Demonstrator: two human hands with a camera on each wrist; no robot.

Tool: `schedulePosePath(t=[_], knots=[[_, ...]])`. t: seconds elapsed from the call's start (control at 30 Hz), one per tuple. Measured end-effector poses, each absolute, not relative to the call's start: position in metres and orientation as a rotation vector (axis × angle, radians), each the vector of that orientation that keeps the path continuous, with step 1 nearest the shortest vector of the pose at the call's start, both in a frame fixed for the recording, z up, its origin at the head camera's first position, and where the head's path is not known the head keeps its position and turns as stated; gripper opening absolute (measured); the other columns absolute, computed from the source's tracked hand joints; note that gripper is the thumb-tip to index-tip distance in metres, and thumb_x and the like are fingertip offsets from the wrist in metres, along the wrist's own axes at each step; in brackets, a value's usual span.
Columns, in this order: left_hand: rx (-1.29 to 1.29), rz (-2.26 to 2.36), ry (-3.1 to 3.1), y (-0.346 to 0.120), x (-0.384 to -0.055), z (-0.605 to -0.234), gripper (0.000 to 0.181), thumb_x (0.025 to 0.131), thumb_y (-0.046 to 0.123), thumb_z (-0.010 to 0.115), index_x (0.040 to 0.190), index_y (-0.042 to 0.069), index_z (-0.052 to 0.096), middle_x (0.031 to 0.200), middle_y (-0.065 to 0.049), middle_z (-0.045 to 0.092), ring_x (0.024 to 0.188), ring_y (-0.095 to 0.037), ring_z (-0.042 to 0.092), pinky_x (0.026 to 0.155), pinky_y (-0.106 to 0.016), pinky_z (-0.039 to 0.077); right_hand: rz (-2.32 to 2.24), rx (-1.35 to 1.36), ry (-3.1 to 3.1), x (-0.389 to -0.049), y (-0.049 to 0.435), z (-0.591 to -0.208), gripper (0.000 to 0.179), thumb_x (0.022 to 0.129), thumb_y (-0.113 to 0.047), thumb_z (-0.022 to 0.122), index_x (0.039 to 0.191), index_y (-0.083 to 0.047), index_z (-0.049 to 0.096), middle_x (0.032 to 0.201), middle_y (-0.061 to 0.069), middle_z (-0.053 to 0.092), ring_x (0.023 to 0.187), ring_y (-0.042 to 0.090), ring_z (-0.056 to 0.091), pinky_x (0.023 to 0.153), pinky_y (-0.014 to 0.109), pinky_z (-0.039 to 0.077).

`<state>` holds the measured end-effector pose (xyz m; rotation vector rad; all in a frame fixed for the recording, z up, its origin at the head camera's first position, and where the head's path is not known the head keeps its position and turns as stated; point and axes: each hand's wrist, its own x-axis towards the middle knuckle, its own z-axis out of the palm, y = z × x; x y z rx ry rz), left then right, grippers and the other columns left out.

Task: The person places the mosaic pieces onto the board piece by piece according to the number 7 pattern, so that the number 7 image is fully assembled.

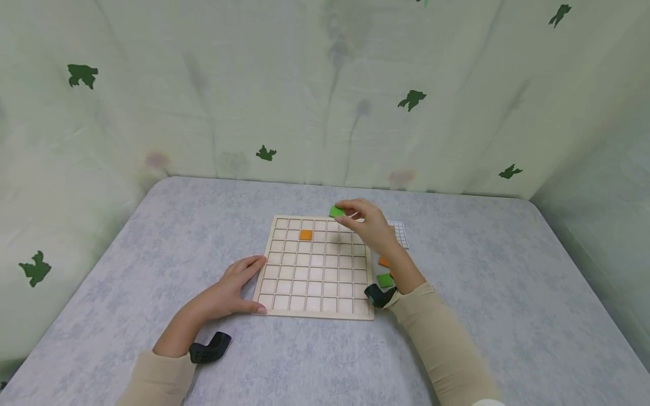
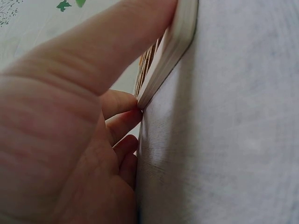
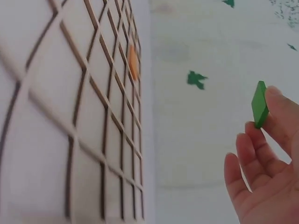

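A light wooden grid board (image 1: 316,274) lies on the table, and one orange square tile (image 1: 306,234) sits in a cell of its second row from the back. My left hand (image 1: 231,290) rests at the board's left side, its thumb on the near left corner and its fingertips against the left edge. Between thumb and fingers my right hand (image 1: 373,228) pinches a green square tile (image 1: 336,211), held up over the board's far edge. In the right wrist view that green tile (image 3: 259,105) stands on edge, apart from the board.
Right of the board lie another green tile (image 1: 385,280) and orange tiles (image 1: 383,261), partly hidden by the right forearm. A printed grid card (image 1: 399,235) shows behind the right wrist. A pale curtain (image 1: 299,90) with green bird-like shapes stands behind the table.
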<state>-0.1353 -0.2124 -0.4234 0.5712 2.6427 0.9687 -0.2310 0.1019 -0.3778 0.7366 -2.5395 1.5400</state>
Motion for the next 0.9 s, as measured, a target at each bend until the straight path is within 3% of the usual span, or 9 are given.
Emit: schedulePosePath(t=[0.27, 0.57, 0.9], knots=[[0.583, 0.969, 2.638, -0.212, -0.136, -0.423, 0.106, 0.064, 0.048, 0.075, 0.144, 0.006, 0.019, 0.145, -0.016, 0.015, 0.130, -0.038, 0.007, 0.096, -0.059, 0.019, 1.648, 0.668, -2.600, -0.243, 0.065, -0.401, 0.033, 0.085, -0.019, 0.063, 0.116, -0.006, 0.060, 0.107, 0.003, 0.057, 0.093, 0.016, 0.053, 0.078, 0.029, 0.044], [0.601, 0.970, 2.648, -0.213, -0.136, -0.423, 0.106, 0.064, 0.047, 0.076, 0.143, 0.003, 0.020, 0.144, -0.017, 0.015, 0.129, -0.040, 0.007, 0.095, -0.059, 0.019, 1.561, 0.554, -2.784, -0.245, 0.064, -0.427, 0.030, 0.084, -0.020, 0.064, 0.112, -0.011, 0.062, 0.105, 0.001, 0.056, 0.092, 0.014, 0.052, 0.078, 0.030, 0.043], [0.613, 0.964, 2.659, -0.213, -0.135, -0.421, 0.103, 0.066, 0.046, 0.075, 0.143, 0.002, 0.021, 0.144, -0.018, 0.016, 0.129, -0.041, 0.008, 0.095, -0.060, 0.019, 1.312, 0.661, -2.895, -0.246, 0.060, -0.426, 0.023, 0.084, -0.017, 0.065, 0.106, -0.013, 0.066, 0.103, 0.003, 0.053, 0.092, 0.016, 0.048, 0.080, 0.031, 0.041]])
